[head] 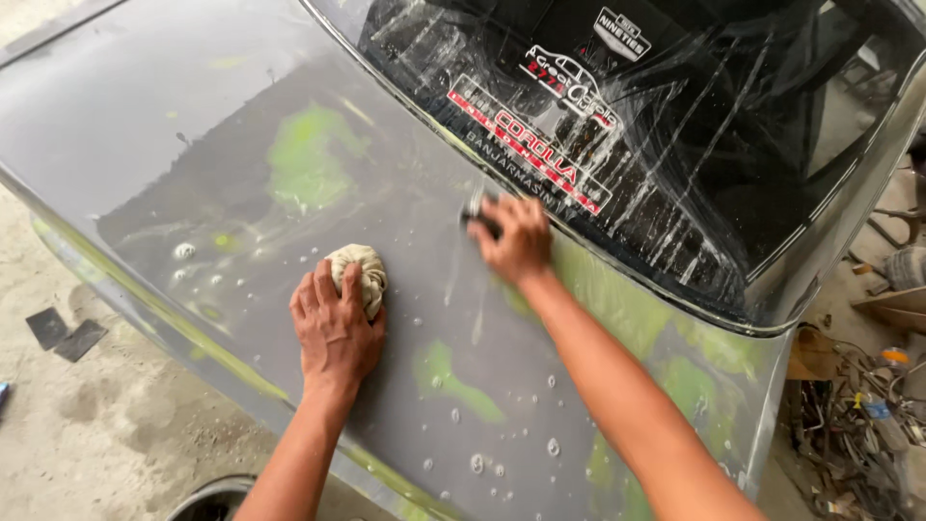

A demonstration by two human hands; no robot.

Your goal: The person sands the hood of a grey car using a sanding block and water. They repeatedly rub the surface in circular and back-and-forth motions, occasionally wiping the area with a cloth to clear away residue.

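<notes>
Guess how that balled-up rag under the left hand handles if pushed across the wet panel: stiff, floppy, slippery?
The beige rag is wadded and creased under the left hand, so it is probably soft and would flop open if lifted. The grey car panel shows water beads and suds, so the rag should glide easily. Likely soaked, so heavier than it looks.

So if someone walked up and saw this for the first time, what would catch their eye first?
Probably the grey car panel, wet and blotched with green patches. At its middle the left hand presses a balled beige cloth, while the right hand holds a small dark block near the rear window, which is streaked with runs of water.
</notes>
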